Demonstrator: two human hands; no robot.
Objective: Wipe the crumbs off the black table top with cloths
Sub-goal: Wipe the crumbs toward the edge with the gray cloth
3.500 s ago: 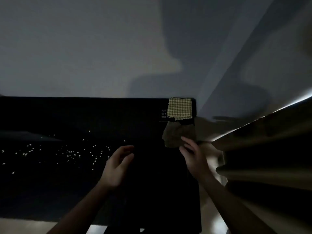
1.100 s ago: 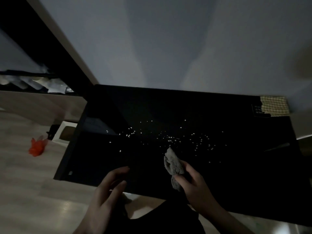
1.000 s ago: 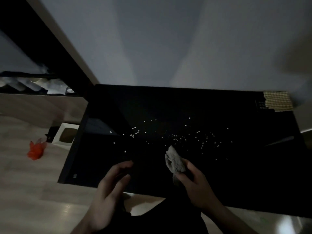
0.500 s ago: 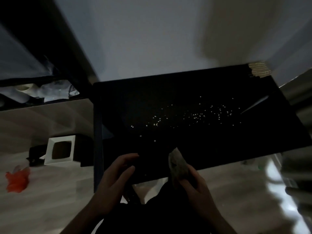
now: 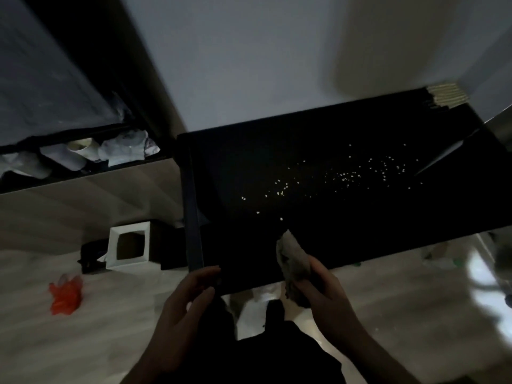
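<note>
The right hand point(image 5: 324, 297), low and right of centre, curls its fingers point(image 5: 315, 268) round a crumpled grey cloth point(image 5: 292, 254) that pokes up over the near edge of the black table top point(image 5: 318, 151). The left hand point(image 5: 184, 306), lower centre, holds nothing, fingers loosely bent beside the table's near left corner. Pale crumbs point(image 5: 346, 177) lie scattered across the table, centre right. A checked cloth point(image 5: 447, 95) sits at its far right corner. No writing is readable.
</note>
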